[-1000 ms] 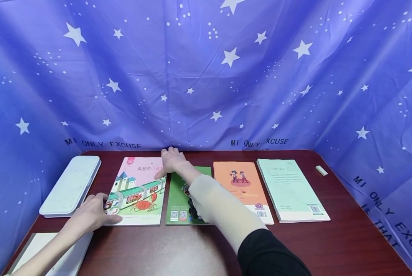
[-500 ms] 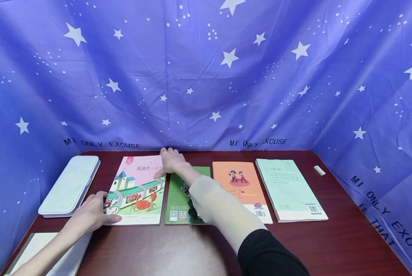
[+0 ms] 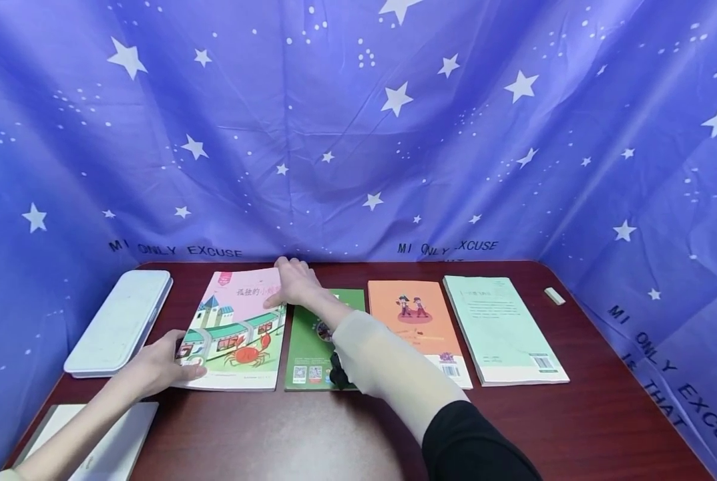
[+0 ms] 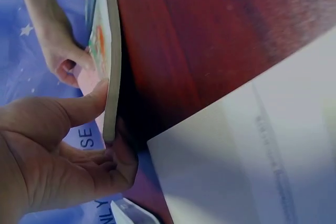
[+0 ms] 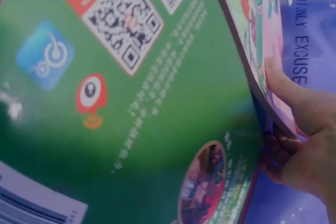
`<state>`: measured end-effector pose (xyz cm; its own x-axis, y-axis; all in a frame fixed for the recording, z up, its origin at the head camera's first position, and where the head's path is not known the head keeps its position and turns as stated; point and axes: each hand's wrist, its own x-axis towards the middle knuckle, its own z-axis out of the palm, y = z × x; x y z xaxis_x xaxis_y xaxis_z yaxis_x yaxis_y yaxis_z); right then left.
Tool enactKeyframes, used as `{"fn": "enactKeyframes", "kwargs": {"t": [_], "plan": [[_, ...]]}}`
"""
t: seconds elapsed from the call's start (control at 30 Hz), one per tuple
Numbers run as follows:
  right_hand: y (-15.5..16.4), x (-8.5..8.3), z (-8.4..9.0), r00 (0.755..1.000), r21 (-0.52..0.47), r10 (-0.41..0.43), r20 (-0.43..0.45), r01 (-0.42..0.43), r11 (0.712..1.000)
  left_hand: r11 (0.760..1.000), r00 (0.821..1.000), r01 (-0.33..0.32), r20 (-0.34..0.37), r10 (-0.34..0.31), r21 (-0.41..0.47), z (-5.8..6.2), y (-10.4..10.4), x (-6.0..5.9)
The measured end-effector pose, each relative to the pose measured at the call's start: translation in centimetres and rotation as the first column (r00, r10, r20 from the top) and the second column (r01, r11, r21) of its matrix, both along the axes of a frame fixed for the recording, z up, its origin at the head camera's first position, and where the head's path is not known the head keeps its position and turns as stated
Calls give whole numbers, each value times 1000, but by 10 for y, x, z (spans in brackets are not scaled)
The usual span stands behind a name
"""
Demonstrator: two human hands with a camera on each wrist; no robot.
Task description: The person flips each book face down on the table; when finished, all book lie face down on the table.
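Now the fingers [image 4: 113,163] of the left hand [image 3: 157,367] curl under the near left corner of the crab picture book [image 3: 238,334], thumb on top, pinching it. The right hand [image 3: 295,284] pinches the far right corner the same way (thumb on the cover). The book is tipped up a little off the table [image 3: 334,434], next to the green book [image 3: 310,341]. So the grab looks done; the full lift is not.

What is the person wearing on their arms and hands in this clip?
Both hands are bare, with no gloves or rings to be seen. The right arm wears a snug pale beige sleeve over the forearm, with a black sleeve above it. The left arm is bare along the forearm.
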<state>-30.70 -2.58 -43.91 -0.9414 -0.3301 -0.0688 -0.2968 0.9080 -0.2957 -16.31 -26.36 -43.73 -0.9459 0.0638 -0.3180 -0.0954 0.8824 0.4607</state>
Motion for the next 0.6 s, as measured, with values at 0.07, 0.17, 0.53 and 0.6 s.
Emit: {"fn": "enactKeyframes", "kwargs": {"t": [0.07,0.17,0.53,0.6], "plan": [[-1,2,2,1000,-32,8,-4,-8,999,1000,1000,5,-3,-5,30,3,-3,-1],[-3,4,6,1000,-86,12,0,-12,996,998,1000,17,-8,-17,67,8,-9,-2],[14,13,22,999,-346,-32,14,35,938,950,998,3,57,-22,313,28,-16,4],[25,17,26,998,-412,-40,43,54,910,934,997,12,61,-36,358,31,-14,6]]}}
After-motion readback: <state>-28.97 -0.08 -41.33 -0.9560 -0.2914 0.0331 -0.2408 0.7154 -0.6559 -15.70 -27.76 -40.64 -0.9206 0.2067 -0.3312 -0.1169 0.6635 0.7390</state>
